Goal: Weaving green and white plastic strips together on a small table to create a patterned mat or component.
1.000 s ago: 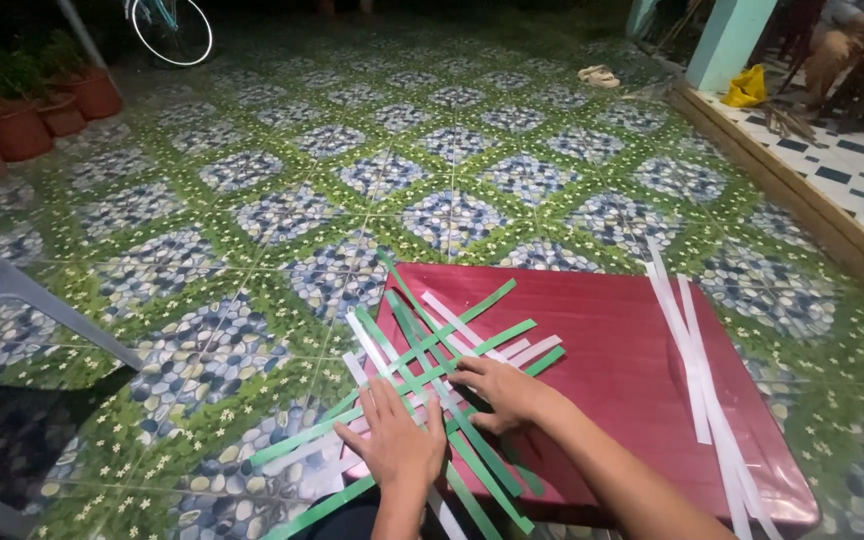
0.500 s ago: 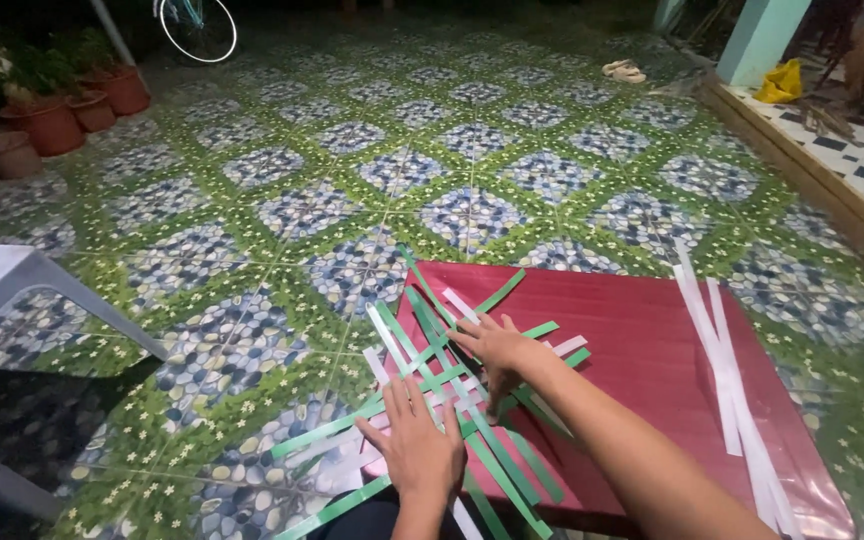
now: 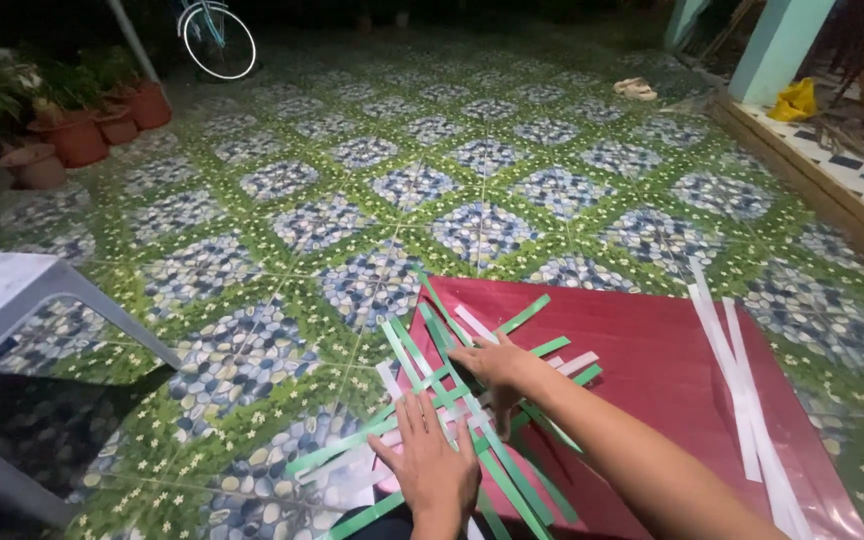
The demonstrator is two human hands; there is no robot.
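Head view, hands (image 3: 472, 420) flat, strips (image 3: 452, 400) crisscrossed diagonally (mostly green)

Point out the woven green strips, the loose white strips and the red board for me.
woven green strips (image 3: 512, 480): head view, on a green strip below the hands.
loose white strips (image 3: 737, 380): head view, mid-length of the strips.
red board (image 3: 652, 350): head view, bare surface near its middle.

A green-and-blue patterned tile floor (image 3: 392, 190) stretches away, dimly lit, with clay plant pots (image 3: 77, 135) far left and a bicycle wheel (image 3: 218, 40) beyond.
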